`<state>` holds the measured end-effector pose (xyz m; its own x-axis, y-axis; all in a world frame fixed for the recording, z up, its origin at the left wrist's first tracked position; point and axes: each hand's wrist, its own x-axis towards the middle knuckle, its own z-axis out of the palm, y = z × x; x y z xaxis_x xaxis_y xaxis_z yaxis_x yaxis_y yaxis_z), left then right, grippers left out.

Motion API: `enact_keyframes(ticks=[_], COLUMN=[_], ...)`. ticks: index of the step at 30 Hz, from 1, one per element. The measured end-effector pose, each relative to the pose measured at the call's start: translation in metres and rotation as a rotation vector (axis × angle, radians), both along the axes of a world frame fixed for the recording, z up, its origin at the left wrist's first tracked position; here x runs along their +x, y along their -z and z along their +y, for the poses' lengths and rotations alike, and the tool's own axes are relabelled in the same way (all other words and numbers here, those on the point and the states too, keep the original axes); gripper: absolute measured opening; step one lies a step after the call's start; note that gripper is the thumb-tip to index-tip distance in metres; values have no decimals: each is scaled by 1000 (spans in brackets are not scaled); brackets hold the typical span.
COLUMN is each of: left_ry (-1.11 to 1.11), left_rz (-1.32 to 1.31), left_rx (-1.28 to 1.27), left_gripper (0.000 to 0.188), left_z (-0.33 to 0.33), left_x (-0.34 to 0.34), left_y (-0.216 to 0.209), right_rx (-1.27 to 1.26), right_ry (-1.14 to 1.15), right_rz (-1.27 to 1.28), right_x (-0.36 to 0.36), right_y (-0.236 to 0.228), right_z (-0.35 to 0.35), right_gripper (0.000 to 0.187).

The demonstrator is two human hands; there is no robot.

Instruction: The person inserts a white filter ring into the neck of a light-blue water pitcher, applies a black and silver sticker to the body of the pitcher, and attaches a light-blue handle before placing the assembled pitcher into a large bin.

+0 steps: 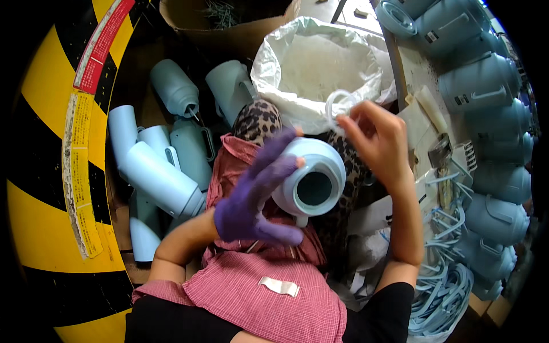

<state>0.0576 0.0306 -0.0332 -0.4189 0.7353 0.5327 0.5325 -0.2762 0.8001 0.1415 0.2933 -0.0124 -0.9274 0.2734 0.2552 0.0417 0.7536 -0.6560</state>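
A light blue plastic jug body point(336, 167) rests in my lap, its round mouth facing up toward me. My left hand point(257, 191) wears a purple glove with bare fingertips. Its fingers are stretched apart along the jug's left side; whether they touch it I cannot tell. To the right and above the jug, my right hand point(374, 134) is bare and pinches a translucent whitish plastic ring point(330, 108). The ring hangs in front of the white bag's near edge.
Several blue jug bodies point(163, 177) lie heaped at the left, beside a yellow-and-black striped surface point(40, 197). Ahead stand an open white plastic bag point(269, 68) and a cardboard box point(246, 41). More jugs point(477, 86) and loose blue handles point(440, 291) are at the right.
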Motion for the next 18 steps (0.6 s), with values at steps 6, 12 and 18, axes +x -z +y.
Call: enact_keyframes(ticks=[6,12,18], left_ry=[-197,-156,-195], left_rz=[886,707,701], left_rx=[-54,-224,-264], left_gripper=[19,30,52], left_z=[0,6,6], left_x=[-7,-5,5], left_y=[-23,-2,17], right_rx=[-431,-634,-337], right_ry=[62,125,212], right_rz=[-131,-127,-19], right_x=[50,60,47], right_y=[-33,17,25], right_z=[-75,-80,-98], right_gripper=[45,29,28])
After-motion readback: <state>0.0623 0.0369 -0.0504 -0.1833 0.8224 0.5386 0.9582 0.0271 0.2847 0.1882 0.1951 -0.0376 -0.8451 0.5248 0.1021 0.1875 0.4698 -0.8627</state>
